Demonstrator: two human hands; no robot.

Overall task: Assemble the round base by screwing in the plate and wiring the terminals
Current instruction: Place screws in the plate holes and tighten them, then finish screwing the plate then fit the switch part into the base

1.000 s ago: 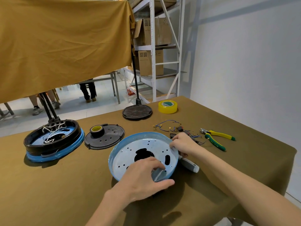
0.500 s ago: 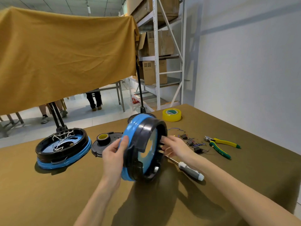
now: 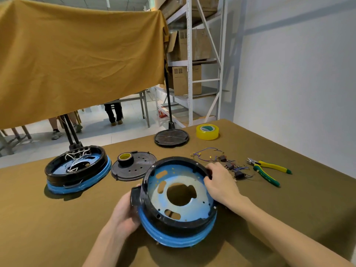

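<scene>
The round base (image 3: pixel 179 201) sits near the front of the worktop (image 3: pixel 289 209), open side up and tipped a little toward the person. It has a black ring on top and a blue band below. Inside you can see a pale blue floor with a big hole in the middle and some small holes. There are no wires in it and no plate on top, so the job looks like it has only just begun.

The left hand (image 3: pixel 123 214) grips the left side of the base, by a black bump that sticks out. The right hand (image 3: pixel 219 184) holds the far right rim, with its fingers curled over the edge. Both hands hold the base; neither one has a tool.

Just behind the base lies a flat black plate (image 3: pixel 134 168) with small holes, and a little roll of black tape (image 3: pixel 125 159) stands on it. I think this plate must be screwed on later. To the right of the base lies a small heap of wires and terminals (image 3: pixel 227 162), not joined to anything. These still have to go in. Next to them are yellow and green pliers (image 3: pixel 267 170).

Farther left is a second base (image 3: pixel 77 170) with white wires already inside. It may show how the finished one should look. At the back are another black disc (image 3: pixel 171 137) and a yellow tape roll (image 3: pixel 207 132). I cannot see a screwdriver.
</scene>
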